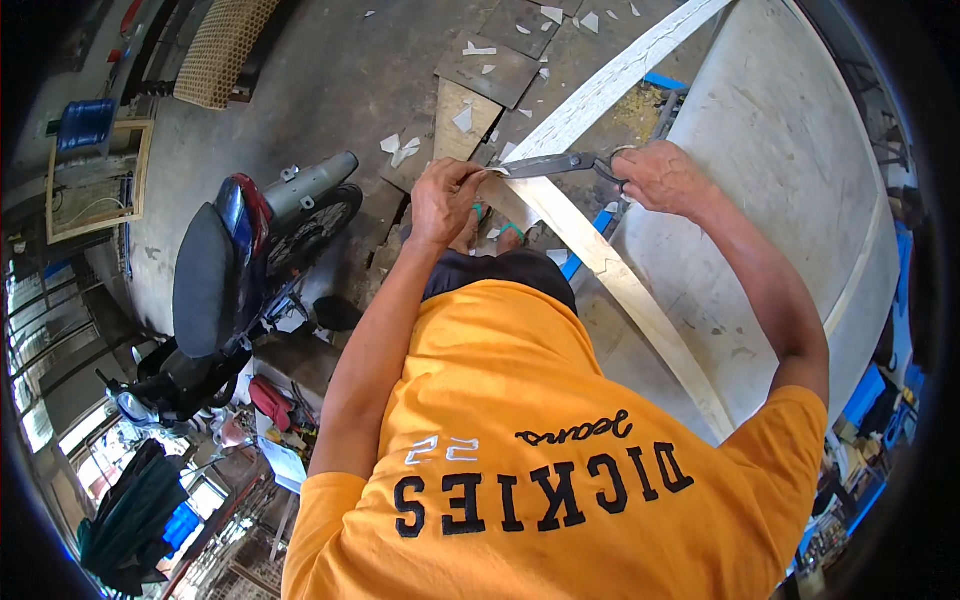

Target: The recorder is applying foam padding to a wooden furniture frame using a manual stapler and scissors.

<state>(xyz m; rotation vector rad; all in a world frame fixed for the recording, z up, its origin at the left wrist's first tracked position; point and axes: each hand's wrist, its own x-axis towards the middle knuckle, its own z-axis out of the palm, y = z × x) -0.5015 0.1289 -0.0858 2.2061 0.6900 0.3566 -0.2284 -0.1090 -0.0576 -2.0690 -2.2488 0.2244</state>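
Note:
My right hand (665,178) grips dark-handled scissors (550,165), whose blades point left across a corner where two strips meet. One is a white strip (625,75) with a cracked-looking surface, running to the upper right. The other is a pale, wood-coloured strip (612,270), running to the lower right. At the blade tips, my left hand (445,198) pinches a small edge of light material at the corner. The fingers hide most of that edge.
A broad greyish-white surface (780,140) lies at right, with blue bars (590,245) near its edge. White scraps (400,150) litter the floor around flat boards (490,60). A motorcycle (205,280) stands at left, near a woven panel (222,55) and a wooden frame (140,175).

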